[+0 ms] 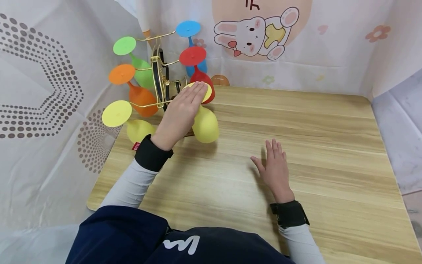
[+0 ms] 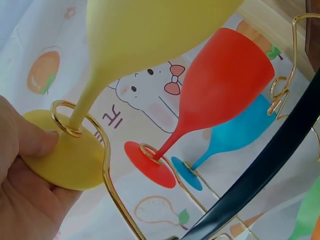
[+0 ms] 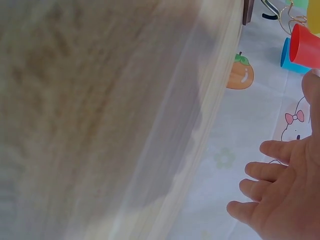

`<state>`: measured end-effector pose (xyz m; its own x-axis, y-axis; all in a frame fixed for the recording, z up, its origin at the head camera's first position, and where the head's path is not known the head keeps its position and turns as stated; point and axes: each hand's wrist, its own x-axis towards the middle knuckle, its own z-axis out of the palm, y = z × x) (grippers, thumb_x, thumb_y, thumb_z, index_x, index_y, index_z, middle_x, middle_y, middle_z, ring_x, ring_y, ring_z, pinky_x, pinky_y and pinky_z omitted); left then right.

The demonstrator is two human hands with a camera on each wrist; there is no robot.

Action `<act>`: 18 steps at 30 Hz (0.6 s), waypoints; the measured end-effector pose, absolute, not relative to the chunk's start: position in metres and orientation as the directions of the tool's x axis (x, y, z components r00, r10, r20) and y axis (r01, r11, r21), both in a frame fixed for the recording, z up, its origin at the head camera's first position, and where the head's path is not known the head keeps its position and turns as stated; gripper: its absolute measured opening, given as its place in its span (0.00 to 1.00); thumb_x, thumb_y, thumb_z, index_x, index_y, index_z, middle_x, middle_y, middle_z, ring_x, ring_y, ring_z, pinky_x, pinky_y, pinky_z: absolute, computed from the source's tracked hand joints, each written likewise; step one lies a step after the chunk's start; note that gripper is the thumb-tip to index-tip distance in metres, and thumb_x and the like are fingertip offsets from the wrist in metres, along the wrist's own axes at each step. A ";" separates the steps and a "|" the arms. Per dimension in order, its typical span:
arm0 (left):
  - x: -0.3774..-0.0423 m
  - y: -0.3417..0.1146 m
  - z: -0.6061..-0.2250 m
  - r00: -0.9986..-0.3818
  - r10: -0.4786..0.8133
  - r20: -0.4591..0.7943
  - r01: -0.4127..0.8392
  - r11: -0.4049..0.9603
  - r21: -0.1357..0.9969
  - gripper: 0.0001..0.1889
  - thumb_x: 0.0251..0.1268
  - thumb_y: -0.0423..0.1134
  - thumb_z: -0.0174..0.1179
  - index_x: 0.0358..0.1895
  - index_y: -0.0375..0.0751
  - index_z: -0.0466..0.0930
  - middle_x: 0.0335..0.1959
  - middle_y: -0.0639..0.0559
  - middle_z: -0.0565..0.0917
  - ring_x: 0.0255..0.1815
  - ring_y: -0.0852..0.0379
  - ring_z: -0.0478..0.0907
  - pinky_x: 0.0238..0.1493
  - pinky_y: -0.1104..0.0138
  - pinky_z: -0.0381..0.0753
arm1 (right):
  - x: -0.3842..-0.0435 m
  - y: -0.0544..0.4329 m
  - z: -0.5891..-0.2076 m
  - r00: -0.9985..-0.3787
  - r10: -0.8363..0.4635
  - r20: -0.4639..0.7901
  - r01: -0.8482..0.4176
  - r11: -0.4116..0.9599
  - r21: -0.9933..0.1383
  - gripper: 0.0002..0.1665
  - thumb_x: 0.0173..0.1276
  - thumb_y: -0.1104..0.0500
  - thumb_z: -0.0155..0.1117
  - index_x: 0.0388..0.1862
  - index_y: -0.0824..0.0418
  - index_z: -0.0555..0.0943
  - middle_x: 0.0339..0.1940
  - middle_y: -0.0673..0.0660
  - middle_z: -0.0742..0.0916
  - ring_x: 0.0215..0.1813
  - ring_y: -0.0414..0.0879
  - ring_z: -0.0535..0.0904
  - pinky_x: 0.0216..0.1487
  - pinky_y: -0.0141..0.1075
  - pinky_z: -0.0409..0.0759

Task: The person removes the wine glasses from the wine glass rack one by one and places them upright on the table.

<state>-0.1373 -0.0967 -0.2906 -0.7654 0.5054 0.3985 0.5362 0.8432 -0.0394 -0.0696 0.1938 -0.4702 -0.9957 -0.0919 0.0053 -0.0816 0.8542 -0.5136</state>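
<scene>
A yellow wine glass hangs upside down at the near right of a gold wire rack. My left hand pinches its round foot, fingers flat over the top and thumb underneath by the stem. In the left wrist view the rack's gold loop surrounds that glass's stem. Behind it hang a red wine glass and a blue wine glass, bowls down. My right hand holds nothing; it is over the wooden table with fingers straight and thumb spread.
On the rack's left side hang a green wine glass, an orange one and another yellow one. The wooden table reaches back to a cloth backdrop printed with a rabbit. Patterned cloth stands at the left.
</scene>
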 end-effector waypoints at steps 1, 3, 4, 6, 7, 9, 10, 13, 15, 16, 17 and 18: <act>-0.137 -0.097 -0.290 -0.768 0.502 0.398 0.535 0.844 -0.033 0.25 0.68 0.22 0.48 0.68 0.31 0.65 0.67 0.39 0.73 0.71 0.47 0.69 0.74 0.57 0.65 | -0.069 0.194 -0.470 -0.996 -0.092 0.006 -0.082 0.853 -0.516 0.49 0.70 0.39 0.54 0.77 0.66 0.50 0.78 0.70 0.53 0.79 0.66 0.45 0.75 0.64 0.47; -0.138 -0.097 -0.288 -0.769 0.494 0.405 0.534 0.845 -0.017 0.24 0.69 0.23 0.49 0.68 0.31 0.66 0.67 0.38 0.74 0.71 0.47 0.69 0.74 0.57 0.65 | -0.069 0.194 -0.471 -0.996 -0.092 0.009 -0.083 0.852 -0.517 0.49 0.70 0.39 0.54 0.77 0.66 0.50 0.78 0.70 0.53 0.79 0.66 0.45 0.75 0.64 0.47; -0.139 -0.097 -0.288 -0.765 0.492 0.416 0.536 0.844 -0.011 0.23 0.70 0.24 0.49 0.68 0.31 0.66 0.66 0.38 0.74 0.70 0.47 0.70 0.74 0.57 0.66 | -0.069 0.194 -0.471 -0.996 -0.093 0.009 -0.084 0.851 -0.518 0.49 0.70 0.39 0.54 0.77 0.66 0.50 0.78 0.70 0.53 0.79 0.66 0.45 0.75 0.64 0.47; -0.142 -0.098 -0.286 -0.754 0.490 0.437 0.549 0.836 0.010 0.23 0.69 0.26 0.50 0.67 0.31 0.67 0.66 0.38 0.75 0.70 0.47 0.70 0.74 0.57 0.66 | -0.070 0.194 -0.472 -0.996 -0.094 0.010 -0.086 0.851 -0.518 0.49 0.71 0.39 0.54 0.77 0.66 0.50 0.78 0.70 0.53 0.79 0.66 0.45 0.75 0.64 0.47; -0.143 -0.098 -0.285 -0.748 0.491 0.447 0.558 0.830 0.022 0.23 0.69 0.26 0.51 0.67 0.31 0.67 0.65 0.38 0.75 0.70 0.47 0.71 0.74 0.58 0.66 | -0.070 0.193 -0.472 -0.995 -0.095 0.010 -0.086 0.851 -0.517 0.49 0.71 0.39 0.54 0.77 0.66 0.50 0.78 0.70 0.53 0.79 0.66 0.45 0.75 0.64 0.47; -0.148 -0.098 -0.283 -0.735 0.498 0.460 0.580 0.813 0.046 0.23 0.68 0.26 0.52 0.67 0.31 0.67 0.65 0.39 0.75 0.69 0.47 0.71 0.74 0.58 0.65 | -0.070 0.192 -0.472 -0.995 -0.096 0.007 -0.086 0.852 -0.517 0.49 0.71 0.39 0.53 0.77 0.66 0.50 0.78 0.70 0.53 0.79 0.66 0.45 0.76 0.64 0.47; -0.150 -0.097 -0.282 -0.728 0.505 0.463 0.593 0.803 0.058 0.24 0.68 0.25 0.53 0.67 0.31 0.67 0.65 0.39 0.75 0.69 0.47 0.71 0.74 0.59 0.65 | -0.070 0.192 -0.472 -0.996 -0.094 0.006 -0.084 0.852 -0.517 0.49 0.71 0.39 0.53 0.77 0.66 0.50 0.78 0.70 0.53 0.79 0.66 0.45 0.76 0.64 0.47; -0.156 -0.095 -0.281 -0.716 0.522 0.464 0.618 0.783 0.074 0.23 0.68 0.26 0.52 0.67 0.32 0.68 0.66 0.40 0.75 0.70 0.48 0.71 0.75 0.60 0.64 | -0.069 0.193 -0.471 -0.996 -0.090 0.000 -0.077 0.853 -0.516 0.49 0.70 0.39 0.54 0.77 0.67 0.51 0.78 0.70 0.53 0.79 0.66 0.45 0.76 0.64 0.47; -0.160 -0.093 -0.281 -0.712 0.529 0.461 0.625 0.778 0.073 0.23 0.68 0.26 0.53 0.66 0.33 0.68 0.66 0.40 0.75 0.70 0.48 0.71 0.75 0.60 0.64 | -0.069 0.193 -0.471 -0.996 -0.087 -0.008 -0.070 0.856 -0.513 0.49 0.70 0.39 0.54 0.77 0.66 0.51 0.79 0.69 0.53 0.79 0.66 0.45 0.76 0.64 0.46; -0.161 -0.092 -0.281 -0.713 0.532 0.458 0.626 0.777 0.072 0.23 0.68 0.26 0.53 0.66 0.33 0.68 0.66 0.40 0.75 0.70 0.48 0.71 0.75 0.60 0.64 | -0.069 0.194 -0.471 -0.996 -0.086 -0.009 -0.069 0.856 -0.512 0.49 0.71 0.39 0.54 0.77 0.67 0.51 0.79 0.70 0.53 0.79 0.66 0.45 0.76 0.64 0.46; -0.163 -0.091 -0.280 -0.713 0.534 0.454 0.625 0.777 0.068 0.24 0.68 0.26 0.53 0.67 0.33 0.68 0.66 0.40 0.75 0.70 0.48 0.71 0.75 0.60 0.64 | -0.068 0.194 -0.470 -0.996 -0.084 -0.011 -0.066 0.857 -0.511 0.48 0.71 0.39 0.54 0.77 0.66 0.51 0.79 0.69 0.53 0.79 0.66 0.45 0.76 0.64 0.46; -0.164 -0.090 -0.280 -0.716 0.534 0.449 0.623 0.779 0.068 0.24 0.68 0.26 0.53 0.67 0.33 0.68 0.66 0.40 0.75 0.70 0.49 0.70 0.75 0.60 0.64 | -0.068 0.195 -0.470 -0.997 -0.081 -0.013 -0.064 0.857 -0.511 0.48 0.71 0.39 0.54 0.77 0.66 0.51 0.79 0.69 0.53 0.80 0.65 0.45 0.76 0.64 0.46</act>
<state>-0.1644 -0.0901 -0.2796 -0.7163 0.5340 0.4491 0.6233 0.7790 0.0679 -0.0682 0.1946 -0.4705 -0.9966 -0.0814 -0.0126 -0.0635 0.8574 -0.5108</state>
